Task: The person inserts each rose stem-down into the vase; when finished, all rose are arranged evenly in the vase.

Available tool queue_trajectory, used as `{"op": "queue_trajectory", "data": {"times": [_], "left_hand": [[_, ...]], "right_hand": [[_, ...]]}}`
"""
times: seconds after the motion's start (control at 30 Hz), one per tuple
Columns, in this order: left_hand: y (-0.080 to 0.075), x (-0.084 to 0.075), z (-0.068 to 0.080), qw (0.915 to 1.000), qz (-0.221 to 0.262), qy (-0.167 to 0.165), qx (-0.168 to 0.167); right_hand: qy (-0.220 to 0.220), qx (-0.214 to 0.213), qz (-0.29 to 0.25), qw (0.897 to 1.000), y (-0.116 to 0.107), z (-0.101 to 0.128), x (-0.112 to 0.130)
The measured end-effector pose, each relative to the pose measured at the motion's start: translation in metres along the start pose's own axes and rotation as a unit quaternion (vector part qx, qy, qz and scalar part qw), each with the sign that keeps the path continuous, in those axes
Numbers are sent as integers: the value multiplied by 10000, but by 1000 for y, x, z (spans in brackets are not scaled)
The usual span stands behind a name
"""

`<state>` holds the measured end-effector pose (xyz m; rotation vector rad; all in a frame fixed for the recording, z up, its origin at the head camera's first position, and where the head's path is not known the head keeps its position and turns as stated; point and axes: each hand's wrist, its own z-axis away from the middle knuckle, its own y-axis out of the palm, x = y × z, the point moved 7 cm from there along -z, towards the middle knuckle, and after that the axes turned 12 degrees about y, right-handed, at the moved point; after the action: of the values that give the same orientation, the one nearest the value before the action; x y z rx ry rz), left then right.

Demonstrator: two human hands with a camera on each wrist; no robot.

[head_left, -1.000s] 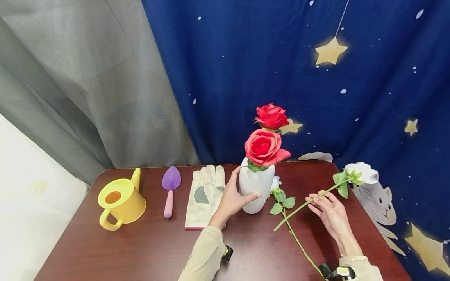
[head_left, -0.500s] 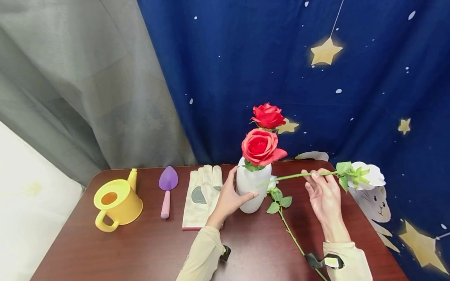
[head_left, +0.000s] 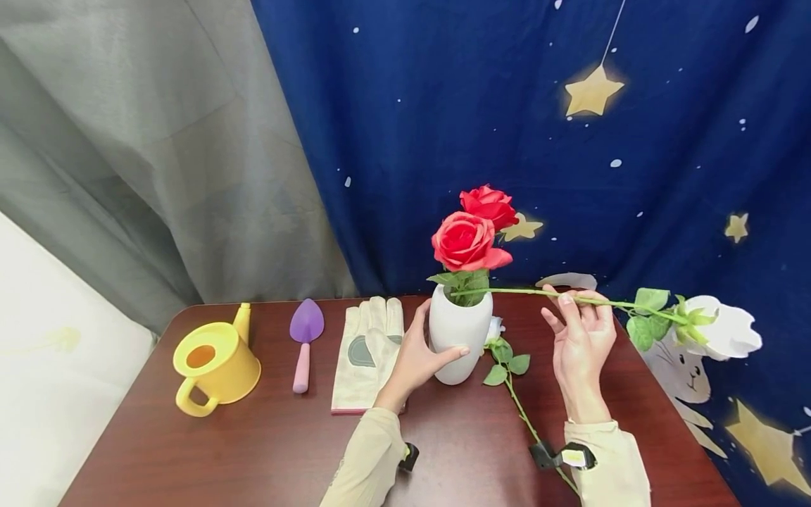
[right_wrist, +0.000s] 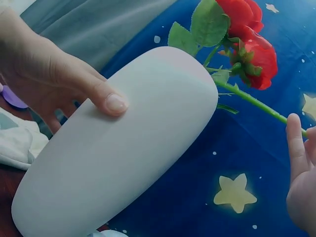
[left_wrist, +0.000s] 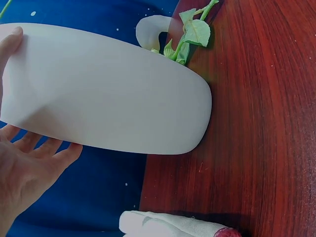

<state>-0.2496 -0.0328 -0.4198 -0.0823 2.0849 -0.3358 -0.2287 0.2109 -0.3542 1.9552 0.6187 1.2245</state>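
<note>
While sideways, stem [head_left: 513,290] across right grip [head_left: 581,343]

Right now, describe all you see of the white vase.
The white vase is smooth and rounded, ceramic-looking, tapering toward its base. It appears upright on the dark table. The left hand grips its side, thumb across the front. Two red roses rise from its mouth; whether the sideways stem touches its rim is unclear.
</note>
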Motion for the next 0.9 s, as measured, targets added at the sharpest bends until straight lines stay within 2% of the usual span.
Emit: {"op": "queue_trajectory", "data": {"times": [0.17, 0.3, 0.37, 0.43, 0.6, 0.77, 0.9], "left_hand": [[-5, -27, 0, 10000, 20, 14, -8], [-6, -33, 0, 9999, 64, -67, -40], [-6, -34, 0, 9999, 89, -85, -69], [-6, -35, 0, 9998, 138, -110, -93], [-6, -33, 1, 9999, 106, -82, -98], [-7, -32, 1, 9999, 41, -81, -66], [-6, -34, 1, 9999, 91, -63, -102]], "right_hand": [[-185, 6, 582, 9981, 9, -3, 0], [-498, 173, 1217, 9912, 20, -5, 1], [-677, 241, 1647, 9837, 26, -6, 1], [-747, 308, 1850, 9794, 30, -7, 1], [-663, 386, 2310, 9699, 37, -9, -1], [-627, 411, 2856, 9554, 43, -13, -1], [-547, 567, 2979, 9513, 48, -14, -4]]}}
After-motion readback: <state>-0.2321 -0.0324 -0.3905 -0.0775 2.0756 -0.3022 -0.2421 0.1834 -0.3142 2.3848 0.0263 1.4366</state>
